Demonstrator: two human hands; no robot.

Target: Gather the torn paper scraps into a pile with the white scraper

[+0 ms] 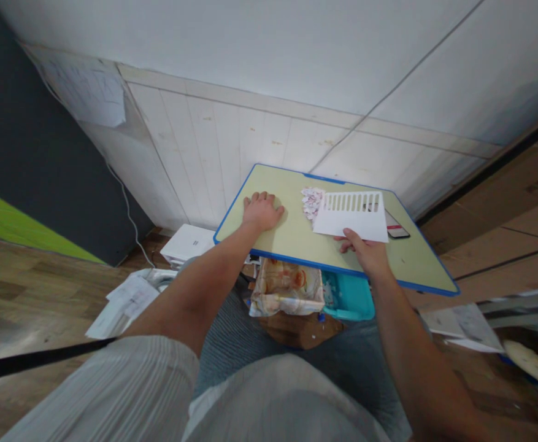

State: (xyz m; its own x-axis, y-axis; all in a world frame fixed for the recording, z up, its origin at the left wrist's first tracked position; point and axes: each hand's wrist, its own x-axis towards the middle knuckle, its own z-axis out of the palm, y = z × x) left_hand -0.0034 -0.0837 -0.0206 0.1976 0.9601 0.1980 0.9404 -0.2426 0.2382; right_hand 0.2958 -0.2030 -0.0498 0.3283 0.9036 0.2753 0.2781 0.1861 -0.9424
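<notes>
My left hand (262,212) rests on the pale yellow tabletop (296,239), fingers spread, holding nothing. Between the thumb and fingers of my right hand (363,248) is the near edge of a white slotted sheet (351,224), which has a row of long openings along its far side. Just left of the sheet lies a pile of small whitish-pink paper pieces (312,202), partly covered by the sheet's left edge. A dark-edged phone-like slab (396,227) shows past the sheet's right side, partly hidden under it.
Below the table's blue front edge are a lined bin (287,307) and a turquoise bin (354,301). A white box (188,244) and loose papers (124,304) are on the left. The white wall (195,147) stands behind, with cardboard boxes (499,209) at right.
</notes>
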